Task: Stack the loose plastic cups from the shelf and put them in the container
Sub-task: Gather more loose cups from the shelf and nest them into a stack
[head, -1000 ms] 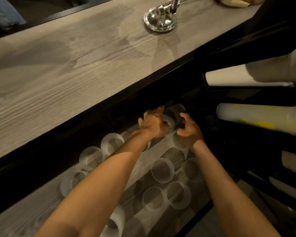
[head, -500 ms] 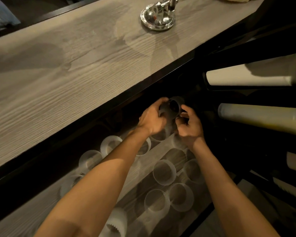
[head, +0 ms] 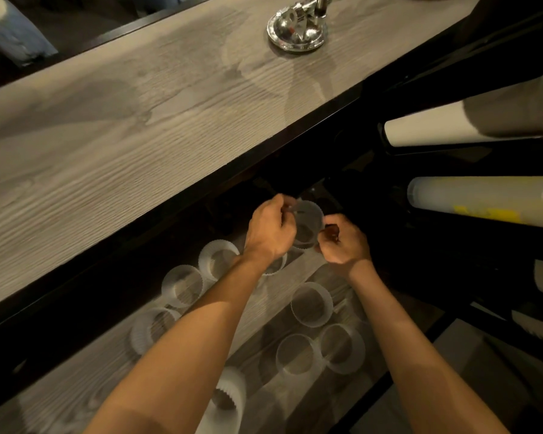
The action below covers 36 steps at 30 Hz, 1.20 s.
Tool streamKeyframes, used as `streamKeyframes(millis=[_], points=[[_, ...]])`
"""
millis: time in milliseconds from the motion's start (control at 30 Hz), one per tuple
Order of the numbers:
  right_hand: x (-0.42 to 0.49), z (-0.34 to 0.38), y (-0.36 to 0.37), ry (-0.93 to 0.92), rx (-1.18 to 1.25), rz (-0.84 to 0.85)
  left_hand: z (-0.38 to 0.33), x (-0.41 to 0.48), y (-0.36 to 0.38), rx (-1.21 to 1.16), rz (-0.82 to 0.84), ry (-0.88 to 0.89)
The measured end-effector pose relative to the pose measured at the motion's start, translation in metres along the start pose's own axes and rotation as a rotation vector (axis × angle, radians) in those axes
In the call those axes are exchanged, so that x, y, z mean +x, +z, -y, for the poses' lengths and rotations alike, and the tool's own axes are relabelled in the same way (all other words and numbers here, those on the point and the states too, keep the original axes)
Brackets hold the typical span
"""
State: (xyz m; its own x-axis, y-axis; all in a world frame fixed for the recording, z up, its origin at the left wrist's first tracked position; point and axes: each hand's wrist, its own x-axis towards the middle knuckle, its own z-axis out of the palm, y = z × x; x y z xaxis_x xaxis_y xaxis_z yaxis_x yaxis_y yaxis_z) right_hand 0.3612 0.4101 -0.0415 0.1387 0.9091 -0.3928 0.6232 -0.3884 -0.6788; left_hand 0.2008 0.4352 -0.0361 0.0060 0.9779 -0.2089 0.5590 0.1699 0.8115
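Stacking step, I reckon: left grip (head: pixel 271 231) & right grip (head: pixel 342 242) both curl round a cup (head: pixel 308 220), held just above the shelf (head: pixel 257 311) near its back. Next I'd need it nested into a loose cup (head: pixel 311 303) below. Can't tell if it's one cup or several; container not in view afaict.

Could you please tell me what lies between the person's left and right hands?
In the head view, a translucent ribbed plastic cup sits between the left hand and the right hand, gripped by both.
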Motion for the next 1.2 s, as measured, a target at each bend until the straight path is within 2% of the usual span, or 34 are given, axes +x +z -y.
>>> streamKeyframes(millis=[167,467,633,800,933,1067,1200], points=[[-0.005,-0.001,0.005,-0.009,-0.089,0.084,0.006,-0.001,0.000,0.108,0.018,0.015],[-0.007,-0.003,0.009,0.009,-0.170,0.095,0.013,-0.004,0.003,0.251,0.034,-0.091],[-0.011,0.004,0.009,0.008,-0.230,0.126,0.008,-0.005,0.004,0.397,0.085,-0.059],[-0.013,0.014,-0.002,0.010,-0.172,0.080,-0.004,-0.005,-0.005,0.231,0.011,-0.062],[-0.022,0.019,-0.008,-0.166,0.081,-0.085,-0.010,-0.013,-0.023,-0.057,-0.074,-0.040],[-0.034,0.033,-0.003,-0.180,0.268,0.051,-0.003,-0.036,-0.044,-0.209,-0.229,-0.053],[-0.046,0.040,0.013,-0.209,0.211,0.133,0.017,-0.057,-0.051,-0.124,-0.273,-0.024]])
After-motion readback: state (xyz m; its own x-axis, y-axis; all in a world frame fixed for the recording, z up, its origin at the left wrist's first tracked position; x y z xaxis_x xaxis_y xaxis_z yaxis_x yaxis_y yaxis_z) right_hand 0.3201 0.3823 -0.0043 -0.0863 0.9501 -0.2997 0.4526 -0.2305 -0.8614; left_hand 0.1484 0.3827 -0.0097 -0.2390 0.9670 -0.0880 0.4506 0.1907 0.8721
